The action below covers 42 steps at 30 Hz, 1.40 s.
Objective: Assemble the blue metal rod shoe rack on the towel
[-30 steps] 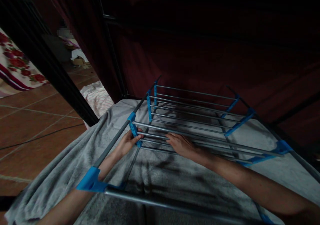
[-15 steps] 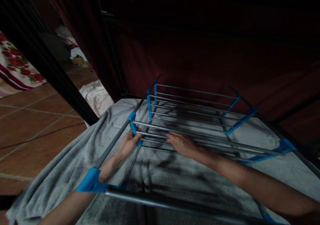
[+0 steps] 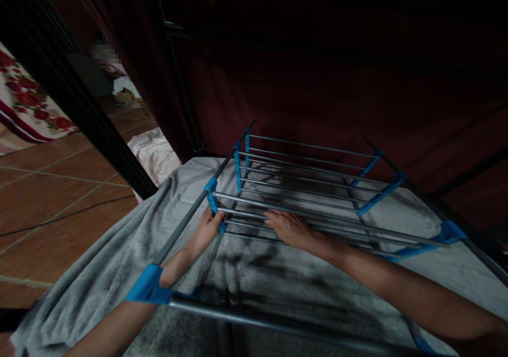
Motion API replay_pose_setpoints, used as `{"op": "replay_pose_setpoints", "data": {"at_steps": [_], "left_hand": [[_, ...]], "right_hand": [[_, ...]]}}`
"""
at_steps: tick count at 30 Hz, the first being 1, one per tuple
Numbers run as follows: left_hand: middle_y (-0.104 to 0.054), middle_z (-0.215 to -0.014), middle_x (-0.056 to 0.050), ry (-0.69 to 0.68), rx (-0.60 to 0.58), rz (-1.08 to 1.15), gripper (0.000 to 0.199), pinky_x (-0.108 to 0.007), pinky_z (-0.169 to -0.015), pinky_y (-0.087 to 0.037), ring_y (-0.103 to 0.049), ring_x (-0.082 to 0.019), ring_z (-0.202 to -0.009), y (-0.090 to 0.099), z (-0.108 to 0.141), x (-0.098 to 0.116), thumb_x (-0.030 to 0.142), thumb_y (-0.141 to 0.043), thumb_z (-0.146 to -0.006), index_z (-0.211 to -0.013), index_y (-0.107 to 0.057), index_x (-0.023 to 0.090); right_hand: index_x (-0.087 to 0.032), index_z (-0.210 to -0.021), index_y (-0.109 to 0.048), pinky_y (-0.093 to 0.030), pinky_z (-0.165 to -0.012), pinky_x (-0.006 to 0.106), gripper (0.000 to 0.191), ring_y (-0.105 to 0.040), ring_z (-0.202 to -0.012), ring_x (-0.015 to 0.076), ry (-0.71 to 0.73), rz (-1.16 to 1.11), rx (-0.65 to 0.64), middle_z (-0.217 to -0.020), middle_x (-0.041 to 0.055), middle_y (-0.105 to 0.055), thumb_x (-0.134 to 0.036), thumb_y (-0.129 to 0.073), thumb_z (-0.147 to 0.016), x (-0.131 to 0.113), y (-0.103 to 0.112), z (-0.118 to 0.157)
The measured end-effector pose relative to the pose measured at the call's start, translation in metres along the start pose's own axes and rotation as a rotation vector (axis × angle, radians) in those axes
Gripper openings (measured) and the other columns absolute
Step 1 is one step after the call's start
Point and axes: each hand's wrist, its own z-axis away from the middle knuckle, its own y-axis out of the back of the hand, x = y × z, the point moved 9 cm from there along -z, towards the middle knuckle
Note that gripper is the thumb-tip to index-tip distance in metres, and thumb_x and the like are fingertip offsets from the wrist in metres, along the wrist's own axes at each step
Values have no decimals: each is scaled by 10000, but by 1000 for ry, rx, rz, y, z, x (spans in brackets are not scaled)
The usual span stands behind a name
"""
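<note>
Head: left hand [image 3: 207, 224] gripping bracket [image 3: 211, 197], right hand [image 3: 289, 230] curled at rods [image 3: 243, 213].

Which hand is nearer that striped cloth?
Left. The left hand, at a blue bracket, is right of the striped cloth; the right hand, at the rods, is farther right.

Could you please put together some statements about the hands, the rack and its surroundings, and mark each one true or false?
1. The left hand holds a blue bracket of the rack. True.
2. The right hand is raised clear of the rack. False: the right hand is at a metal bar.
3. A gray blanket lies beneath the rack. True.
4. The hanging cloth behind the rack is bright yellow. False: the hanging cloth is dark red.
</note>
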Motion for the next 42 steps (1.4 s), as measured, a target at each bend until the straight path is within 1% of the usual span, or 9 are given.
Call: {"op": "replay_pose_setpoints", "data": {"at_steps": [8, 13, 19, 23, 29, 34, 37, 40, 42], "left_hand": [[-569, -776, -16, -19, 44, 7, 152, -341, -789, -444, -542, -195, -776, 0, 1, -7, 359, -540, -858, -800, -565, 221], [-578, -813, -16, -43, 88, 1, 141, -336, -783, -435, -533, -189, -791, 3, 2, -7, 349, -561, -850, -797, -563, 218], [-550, -751, -5, -56, 80, -11, 152, -324, -704, -420, -510, -174, -732, 1, 0, -8, 332, -543, -858, -761, -543, 214], [-565, -774, -8, -74, 95, -56, 159, -336, -729, -435, -525, -182, -753, 3, 1, -10, 349, -524, -864, -772, -540, 221], [-566, -779, -4, -74, 103, -77, 153, -326, -742, -459, -533, -173, -746, 3, 1, -12, 346, -509, -872, -788, -537, 220], [-571, -792, -2, -82, 123, -73, 130, -314, -753, -471, -542, -169, -767, 3, 1, -13, 328, -508, -872, -808, -545, 221], [-568, -782, -7, -65, 117, -85, 157, -320, -749, -471, -537, -174, -767, 2, 1, -13, 346, -502, -873, -783, -535, 222], [-566, -774, -7, -62, 107, -80, 196, -320, -747, -473, -538, -174, -756, 2, 1, -12, 388, -500, -874, -775, -538, 223], [-572, -773, -8, -67, 107, -79, 218, -320, -747, -478, -545, -173, -751, 3, 0, -10, 420, -508, -867, -788, -547, 220]], "right_hand": [[-180, -1284, -608, -500, -921, 320, 370, -665, -1093, 228, 13, -3, -31, -1247, 118, -678, -315, -364, -1042, 4, -4, -4], [-178, -1317, -581, -512, -891, 323, 383, -667, -1092, 243, 1, 39, -74, -1253, 123, -677, -322, -355, -1043, 2, -4, -4], [-215, -1281, -594, -517, -852, 315, 356, -674, -1066, 242, -28, 61, -60, -1238, 107, -685, -331, -359, -1039, -2, 2, -2], [-205, -1251, -622, -514, -892, 341, 373, -675, -1056, 242, -29, 9, -68, -1201, 105, -699, -331, -344, -1037, 2, -1, -5], [-195, -1296, -610, -491, -966, 348, 399, -645, -1141, 242, -27, -26, -50, -1288, 111, -663, -335, -341, -1037, 4, -2, -6], [-220, -1294, -607, -495, -948, 333, 389, -648, -1134, 231, -55, 16, -46, -1305, 90, -657, -346, -348, -1033, 2, 1, -4], [-213, -1282, -612, -496, -945, 338, 399, -648, -1133, 235, -51, 20, -49, -1308, 90, -655, -342, -328, -1035, -1, 1, -5], [-199, -1301, -595, -498, -955, 363, 413, -643, -1142, 251, -34, 31, -36, -1314, 99, -648, -337, -311, -1035, -3, 3, -5], [-178, -1361, -545, -498, -968, 390, 431, -629, -1168, 270, -27, 47, -23, -1343, 120, -625, -346, -328, -1028, -4, 5, -5]]}}
